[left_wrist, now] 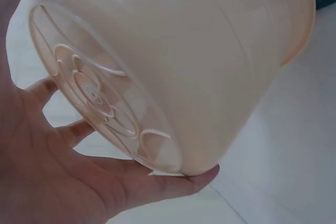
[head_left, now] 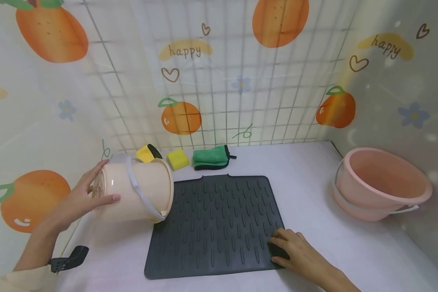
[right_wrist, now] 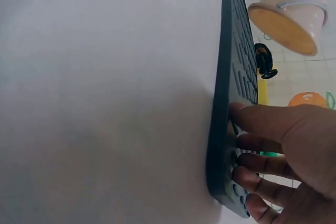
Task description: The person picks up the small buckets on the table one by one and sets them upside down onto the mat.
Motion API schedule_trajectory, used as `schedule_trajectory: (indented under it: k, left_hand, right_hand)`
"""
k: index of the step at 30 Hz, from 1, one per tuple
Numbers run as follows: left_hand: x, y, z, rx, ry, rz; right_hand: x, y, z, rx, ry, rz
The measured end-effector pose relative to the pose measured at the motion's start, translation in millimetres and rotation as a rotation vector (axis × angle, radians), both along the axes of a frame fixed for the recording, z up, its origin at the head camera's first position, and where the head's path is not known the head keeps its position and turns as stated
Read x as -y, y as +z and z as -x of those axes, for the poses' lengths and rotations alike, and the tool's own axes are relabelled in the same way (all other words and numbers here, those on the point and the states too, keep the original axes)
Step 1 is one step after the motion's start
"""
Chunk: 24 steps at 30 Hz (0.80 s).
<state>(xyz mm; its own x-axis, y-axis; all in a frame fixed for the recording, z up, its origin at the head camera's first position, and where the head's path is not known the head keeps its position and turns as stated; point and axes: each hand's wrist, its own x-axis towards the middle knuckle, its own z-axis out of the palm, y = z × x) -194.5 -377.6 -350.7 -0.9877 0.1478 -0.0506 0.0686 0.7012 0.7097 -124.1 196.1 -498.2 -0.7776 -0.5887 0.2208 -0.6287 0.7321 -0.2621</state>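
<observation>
Right hand (head_left: pixel 295 251): nearest the camera, reaching in from the lower right of the frame; fingers lightly bent, thumb set apart, tips resting on the mat in the right wrist view, perhaps to steady that corner.

Dark mat (head_left: pixel 219 221): flat across the lower centre, raised ribs upward; it lies between the two hands, likely so that both can reach it.

Cream bucket (head_left: pixel 151 182): left of centre, tipped on its side, its mouth towards the mat and its base towards the left edge of the frame. Its rim overlaps the mat's upper-left part in the head view; whether they touch, I cannot tell.

Left hand (head_left: pixel 78 198): clamped on the bucket's base end, thumb along the near side and fingers spread round the far side; a grip there seems to leave the mouth unobstructed.

White handle (head_left: pixel 142 194): hanging across the cream bucket's side, free of either hand.

Back row: yellow-and-black item (head_left: pixel 144 154) partly hidden behind the cream bucket, yellow sponge (head_left: pixel 177 159), then green cloth (head_left: pixel 209 157) with dark trim, all beyond the mat's far edge, probably to be out of the way.

Pink bucket (head_left: pixel 361 186): upright at the right of the frame, well apart from the mat, untouched by either hand.
</observation>
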Motion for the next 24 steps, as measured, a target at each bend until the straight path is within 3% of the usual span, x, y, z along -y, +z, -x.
schedule_trajectory:
  k: [11, 24]
  left_hand:
    - [-60.5, 18.9, 28.6, -0.131, -0.093, 0.200]
    - [-114.9, 30.1, 61.4, -0.098, -0.210, 0.410]
  right_hand:
    - [-1, -0.9, -0.6, -0.020, 0.004, 0.016]
    - [0, 0.1, 2.0, 0.012, 0.004, 0.014]
